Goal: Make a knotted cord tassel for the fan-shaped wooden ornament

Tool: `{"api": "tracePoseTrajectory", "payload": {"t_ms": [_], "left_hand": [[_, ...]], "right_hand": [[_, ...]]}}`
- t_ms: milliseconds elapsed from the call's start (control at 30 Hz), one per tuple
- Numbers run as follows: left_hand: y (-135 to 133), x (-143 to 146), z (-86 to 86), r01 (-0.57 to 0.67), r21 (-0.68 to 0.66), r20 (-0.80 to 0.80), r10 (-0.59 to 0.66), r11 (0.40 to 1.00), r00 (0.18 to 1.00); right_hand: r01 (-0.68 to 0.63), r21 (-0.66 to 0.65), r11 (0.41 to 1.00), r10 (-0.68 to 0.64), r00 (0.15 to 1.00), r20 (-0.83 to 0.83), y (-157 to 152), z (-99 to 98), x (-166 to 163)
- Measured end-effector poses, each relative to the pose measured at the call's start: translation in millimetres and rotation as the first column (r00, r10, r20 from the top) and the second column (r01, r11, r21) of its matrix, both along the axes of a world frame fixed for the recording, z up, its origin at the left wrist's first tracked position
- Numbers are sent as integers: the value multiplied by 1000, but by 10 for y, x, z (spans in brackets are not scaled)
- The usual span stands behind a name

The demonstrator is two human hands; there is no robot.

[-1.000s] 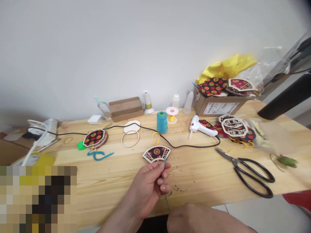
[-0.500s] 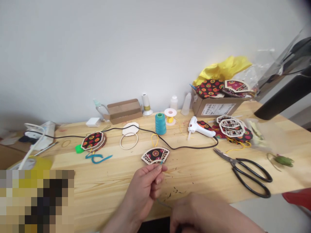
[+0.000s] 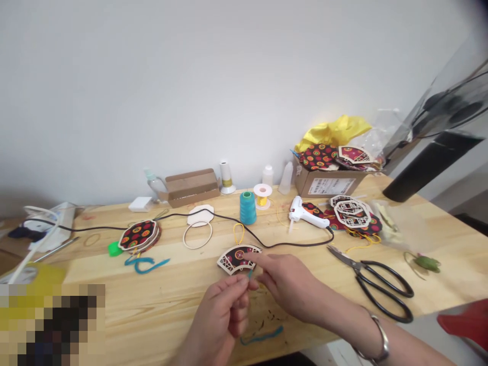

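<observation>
A fan-shaped ornament (image 3: pixel 224 260), a pale cut-out wooden frame over dark patterned fabric with a yellow loop on top, lies flat on the table. My left hand (image 3: pixel 226 312) is just below it, thumb and forefinger pinched on a thin teal cord (image 3: pixel 250 273) whose tip shows by the ornament's lower edge. My right hand (image 3: pixel 287 282) comes in from the right, its forefinger stretched over the ornament's right side and the thumb apart below. A teal strand (image 3: pixel 263 336) trails on the table beneath my hands; whether it joins the pinched cord is hidden.
Black-handled scissors (image 3: pixel 375 282) lie at right, below a white glue gun (image 3: pixel 308 213) whose black cable crosses the table. A teal thread cone (image 3: pixel 247 208) and yellow spool (image 3: pixel 262 198) stand behind. Stacked fabric pieces (image 3: pixel 139 235) lie left; a full cardboard box (image 3: pixel 328 183) stands back right.
My right hand has moved up from the table's front edge to the ornament, forefinger out. My left hand keeps its pinch on the cord. The teal strand now shows below. The view has shifted slightly.
</observation>
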State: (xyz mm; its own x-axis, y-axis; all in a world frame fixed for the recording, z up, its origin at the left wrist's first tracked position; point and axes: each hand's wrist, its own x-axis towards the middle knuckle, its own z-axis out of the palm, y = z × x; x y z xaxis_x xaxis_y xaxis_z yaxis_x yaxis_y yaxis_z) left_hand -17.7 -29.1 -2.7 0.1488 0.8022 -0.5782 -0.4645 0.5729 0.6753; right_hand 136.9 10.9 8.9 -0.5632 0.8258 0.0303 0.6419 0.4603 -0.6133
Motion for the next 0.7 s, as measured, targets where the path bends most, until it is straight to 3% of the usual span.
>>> {"api": "tracePoseTrajectory", "payload": {"t_ms": [100,200,400,700], "left_hand": [[-32,1,13,4,20,-45,-3,1000,999],[-68,-4,35,10,30,-89,-7,1000,996],[-102,-20,10,61,82,-94,-54,995,994],[-114,-78,-75,131,99,-124,-119,986,985]], "right_hand": [[36,35,999,-40,989,140,141,10,-18],[133,81,988,-143,980,138,307,23,37],[253,-10,967,-249,943,-220,693,86,171],[278,-191,942,-337,788,-515,1190,328,66]]}}
